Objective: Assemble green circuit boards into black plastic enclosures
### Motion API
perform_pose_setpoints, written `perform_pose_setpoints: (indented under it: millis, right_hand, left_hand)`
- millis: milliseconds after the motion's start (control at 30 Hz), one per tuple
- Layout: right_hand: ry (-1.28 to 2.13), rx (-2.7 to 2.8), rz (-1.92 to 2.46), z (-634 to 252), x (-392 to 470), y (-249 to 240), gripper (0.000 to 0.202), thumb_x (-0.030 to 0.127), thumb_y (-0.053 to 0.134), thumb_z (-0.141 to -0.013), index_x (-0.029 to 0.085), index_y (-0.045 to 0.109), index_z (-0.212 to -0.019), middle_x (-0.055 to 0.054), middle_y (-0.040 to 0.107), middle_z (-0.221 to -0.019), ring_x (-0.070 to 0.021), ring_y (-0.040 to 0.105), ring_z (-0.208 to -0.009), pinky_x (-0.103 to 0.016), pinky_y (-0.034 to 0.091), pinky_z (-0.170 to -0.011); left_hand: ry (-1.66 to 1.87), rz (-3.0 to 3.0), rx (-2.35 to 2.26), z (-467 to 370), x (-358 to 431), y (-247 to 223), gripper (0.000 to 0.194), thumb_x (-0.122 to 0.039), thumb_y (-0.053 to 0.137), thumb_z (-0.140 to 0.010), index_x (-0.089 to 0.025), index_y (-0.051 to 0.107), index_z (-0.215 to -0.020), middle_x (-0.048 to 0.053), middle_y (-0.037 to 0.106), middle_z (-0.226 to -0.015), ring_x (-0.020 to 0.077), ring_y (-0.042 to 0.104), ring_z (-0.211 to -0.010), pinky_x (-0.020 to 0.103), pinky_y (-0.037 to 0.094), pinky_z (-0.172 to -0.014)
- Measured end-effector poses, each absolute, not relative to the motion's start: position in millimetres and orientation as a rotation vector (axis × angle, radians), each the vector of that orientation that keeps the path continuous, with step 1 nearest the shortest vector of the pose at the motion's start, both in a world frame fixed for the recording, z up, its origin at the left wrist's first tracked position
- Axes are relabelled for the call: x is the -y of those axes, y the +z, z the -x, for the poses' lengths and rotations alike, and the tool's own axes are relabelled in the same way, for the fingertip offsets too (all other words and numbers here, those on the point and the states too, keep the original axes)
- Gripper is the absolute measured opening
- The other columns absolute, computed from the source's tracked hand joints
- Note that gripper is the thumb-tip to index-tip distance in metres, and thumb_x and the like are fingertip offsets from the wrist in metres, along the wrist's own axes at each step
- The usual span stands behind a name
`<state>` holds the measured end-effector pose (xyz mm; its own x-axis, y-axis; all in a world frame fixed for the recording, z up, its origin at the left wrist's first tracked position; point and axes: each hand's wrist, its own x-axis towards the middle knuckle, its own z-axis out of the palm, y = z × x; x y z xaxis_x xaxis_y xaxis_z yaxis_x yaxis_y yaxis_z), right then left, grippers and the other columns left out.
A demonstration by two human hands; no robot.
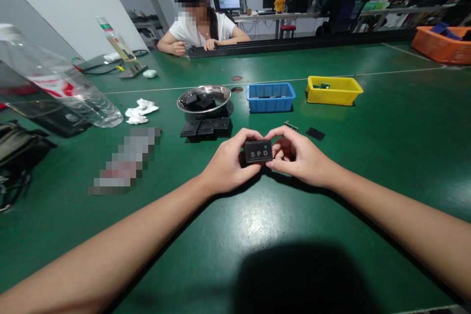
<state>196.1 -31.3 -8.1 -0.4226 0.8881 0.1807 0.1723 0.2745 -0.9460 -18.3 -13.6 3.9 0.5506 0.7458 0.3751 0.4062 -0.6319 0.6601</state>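
Both the left hand (pixel 233 164) and the right hand (pixel 300 157) have their fingers clamped on one small black box (pixel 258 152), which sits between them over the middle of the tabletop (pixel 176 250). On the left, the index finger arches over the upper corner and the thumb lies along the lower edge, with the box's left end set in the gap between. On the right, the thumb presses at the lower corner, the index finger bends over to the top edge, and the other fingers curl in beside the right end. Both index fingertips nearly meet above the box. Whether its underside touches the tabletop cannot be told.

The box is rectangular, its broad face turned toward the wearer. Pale letters read "S P D", with a line of finer print beneath, too small to read, and a small teal mark near the upper right corner.

Beyond the left hand stand a row of black cases (pixel 206 128) and a metal bowl (pixel 195 112) holding more black pieces. Past the right hand lie a small circuit board (pixel 290 126) and a flat black piece (pixel 315 133).
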Motion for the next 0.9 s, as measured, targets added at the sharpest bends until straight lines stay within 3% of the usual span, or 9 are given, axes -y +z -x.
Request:
perform_pose_setpoints:
  millis: [167,333,467,633,900]
  right_hand:
    - [1.203,1.787,0.974,-197.4,31.5,-9.4,0.044,0.031,0.076,-0.083,0.021,0.052,-0.118,0.002,0.063,-0.086,-0.0116,0.058,-0.069,-0.025,0.046,-0.064]
    - [1.219,1.715,0.985,-196.2,30.3,-10.8,0.039,0.041,0.074,-0.085,0.019,0.057,-0.112,0.002,0.061,-0.082,-0.0128,0.056,-0.07,-0.026,0.045,-0.065]
    - [1.175,1.707,1.023,-195.5,30.1,-6.8,0.037,0.051,0.07,-0.087,0.017,0.062,-0.099,0.001,0.06,-0.08,-0.0128,0.054,-0.069,-0.026,0.043,-0.064]
    - [1.151,1.737,1.06,-196.3,30.9,-0.6,0.044,0.059,0.063,-0.09,0.016,0.062,-0.079,0.001,0.057,-0.068,-0.0109,0.048,-0.06,-0.025,0.038,-0.059]
    - [1.133,1.75,1.048,-197.2,31.0,-1.0,0.042,0.054,0.063,-0.091,0.016,0.062,-0.074,0.001,0.058,-0.066,-0.0109,0.049,-0.06,-0.025,0.038,-0.059]
  left_hand:
    - [0.915,-2.239,-0.917,18.6,13.1,1.2,0.041,-0.023,0.068,-0.079,-0.019,0.051,-0.117,0.004,0.064,-0.109,0.017,0.064,-0.093,0.026,0.051,-0.079]
    - [0.881,-2.129,-0.91,18.1,11.0,-4.0,0.051,-0.031,0.071,-0.083,-0.021,0.042,-0.124,0.001,0.061,-0.097,0.012,0.059,-0.07,0.025,0.048,-0.063]
    - [0.832,-2.102,-0.9,18.7,10.8,-3.9,0.055,-0.036,0.071,-0.085,-0.022,0.04,-0.128,-0.001,0.06,-0.089,0.0112,0.055,-0.063,0.025,0.045,-0.06]
    - [0.791,-2.138,-0.891,20.2,12.6,0.5,0.041,-0.033,0.062,-0.09,-0.02,0.045,-0.125,-0.004,0.056,-0.078,0.0107,0.053,-0.06,0.024,0.041,-0.058]
    - [0.778,-2.22,-0.855,20.8,10.7,2.2,0.031,-0.032,0.058,-0.092,-0.018,0.052,-0.12,-0.001,0.061,-0.087,0.0118,0.055,-0.066,0.024,0.041,-0.061]
